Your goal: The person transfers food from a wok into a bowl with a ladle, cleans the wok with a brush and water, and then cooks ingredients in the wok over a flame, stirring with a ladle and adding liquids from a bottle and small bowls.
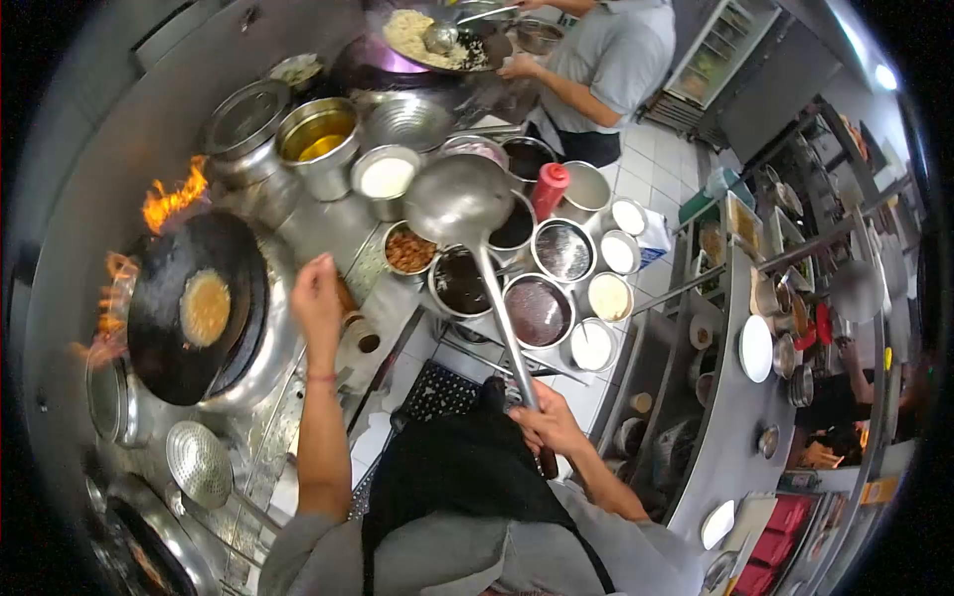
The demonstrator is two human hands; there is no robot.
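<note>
My right hand (550,422) is closed round the handle of a large steel ladle (457,204), whose bowl hangs over the sauce pots. My left hand (316,293) is raised beside the wok, fingers drawn together; whether they hold anything is too small to tell. Left of it, a dark wok (164,308) sits tilted over the burner, with a round golden patch of food (206,308) inside. Flames (176,196) rise behind and beside its rim. Below my left hand lies a brown bottle or roller-like object (360,335), partly hidden.
A red squeeze bottle (550,189) stands among several sauce containers. A pot of yellow liquid (320,144) is further back. A co-worker (621,65) handles another wok (467,55) at the top. A perforated skimmer (202,465) lies lower left; a steel counter (696,477) runs along the right.
</note>
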